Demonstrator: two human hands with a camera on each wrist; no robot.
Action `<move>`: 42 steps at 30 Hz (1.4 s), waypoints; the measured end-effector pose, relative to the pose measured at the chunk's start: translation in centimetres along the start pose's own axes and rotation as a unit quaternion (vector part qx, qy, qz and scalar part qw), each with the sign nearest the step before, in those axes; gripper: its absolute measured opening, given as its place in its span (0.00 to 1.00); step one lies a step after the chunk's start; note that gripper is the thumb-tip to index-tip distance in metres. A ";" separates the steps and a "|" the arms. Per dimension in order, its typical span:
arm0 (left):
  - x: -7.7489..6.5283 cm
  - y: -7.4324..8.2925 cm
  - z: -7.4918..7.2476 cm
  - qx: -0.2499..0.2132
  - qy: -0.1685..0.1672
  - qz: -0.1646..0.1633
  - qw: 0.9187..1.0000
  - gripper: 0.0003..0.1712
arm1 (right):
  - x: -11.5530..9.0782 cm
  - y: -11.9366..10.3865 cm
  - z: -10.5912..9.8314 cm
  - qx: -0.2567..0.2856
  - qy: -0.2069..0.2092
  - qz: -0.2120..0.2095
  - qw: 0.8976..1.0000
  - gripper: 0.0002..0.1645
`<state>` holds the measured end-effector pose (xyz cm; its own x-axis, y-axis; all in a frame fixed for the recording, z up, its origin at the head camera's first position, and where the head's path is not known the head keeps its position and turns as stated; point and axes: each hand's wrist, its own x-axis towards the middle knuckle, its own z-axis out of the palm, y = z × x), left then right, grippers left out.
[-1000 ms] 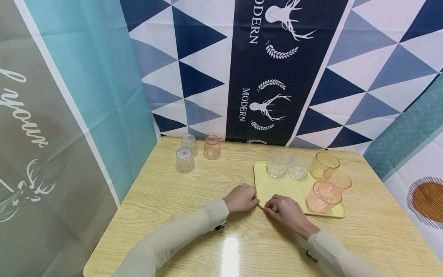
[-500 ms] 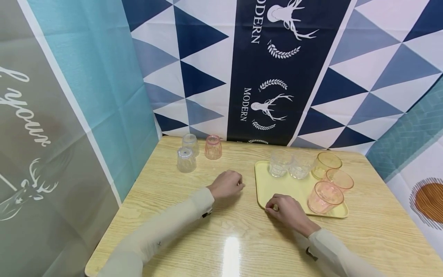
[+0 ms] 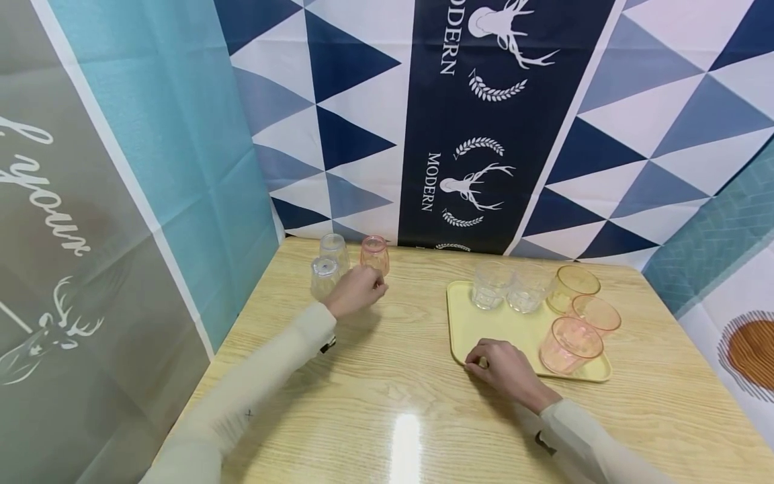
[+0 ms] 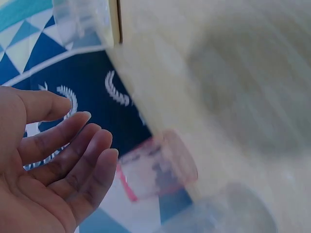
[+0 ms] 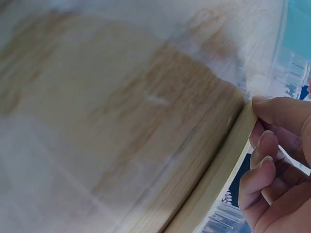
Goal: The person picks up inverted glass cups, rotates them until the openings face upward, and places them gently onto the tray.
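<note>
My left hand (image 3: 355,291) is over the table's back left, fingers loosely bent and holding nothing. Just beyond it a pink glass (image 3: 374,251) stands upside down, partly covered by the hand; the left wrist view shows this pink glass (image 4: 163,167) apart from the fingertips. Two clear upturned glasses stand beside it, the nearer clear glass (image 3: 324,271) partly behind the hand. My right hand (image 3: 506,368) pinches the near left rim of a yellow tray (image 3: 478,329); in the right wrist view the thumb lies against the tray's edge (image 5: 216,177).
Upright on the tray are two clear glasses, the left clear glass (image 3: 488,290) among them, a yellow glass (image 3: 571,290), an orange-pink glass (image 3: 598,313) and a pink tumbler (image 3: 568,349). A patterned cloth (image 3: 363,128) hangs behind the wooden table (image 3: 338,403).
My left hand has left the tray's left edge and travelled left and away from me to the upturned glasses. The right hand stays at the tray's rim.
</note>
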<state>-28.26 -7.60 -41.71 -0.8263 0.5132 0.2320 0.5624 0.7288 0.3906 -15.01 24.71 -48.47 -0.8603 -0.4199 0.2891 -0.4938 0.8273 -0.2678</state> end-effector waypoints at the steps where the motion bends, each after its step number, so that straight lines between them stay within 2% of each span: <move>1: 0.0 -0.4 -0.4 0.001 0.005 -0.002 1.000 0.09 | 0.0 0.0 0.0 0.001 0.000 0.000 1.000 0.07; 10: -0.8 -3.2 -2.6 0.029 0.033 -0.029 0.999 0.06 | 0.0 0.2 0.0 0.002 -0.004 -0.004 1.000 0.07; 17: -1.1 -5.3 -3.5 0.084 0.060 -0.042 0.994 0.12 | 0.1 0.0 -0.3 0.004 -0.007 -0.004 1.000 0.06; 21: -0.9 -6.4 -3.9 0.113 0.048 -0.066 0.990 0.15 | 0.2 -0.1 -0.4 0.008 -0.011 -0.004 1.000 0.06; 24: -1.0 -7.1 -4.0 0.117 0.038 -0.085 0.989 0.16 | 0.2 -0.1 -0.4 0.008 -0.016 -0.002 1.000 0.06; 33: -0.9 -8.7 -3.7 0.137 0.024 -0.111 0.984 0.19 | 0.3 -0.1 -0.3 0.006 -0.016 0.004 1.000 0.06; 38: -0.8 -8.9 -3.8 0.120 0.007 -0.130 0.984 0.22 | 0.3 -0.1 -0.4 0.007 -0.015 0.002 1.000 0.06; 42: -0.7 -9.1 -3.9 0.102 -0.003 -0.129 0.986 0.23 | 0.3 -0.1 -0.5 0.008 -0.015 0.002 1.000 0.06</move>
<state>-32.90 -16.34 -41.97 -0.9432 0.3000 0.1429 0.3276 0.9115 0.2487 -15.16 24.72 -47.87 -0.8656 -0.4280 0.2600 -0.4921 0.8232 -0.2832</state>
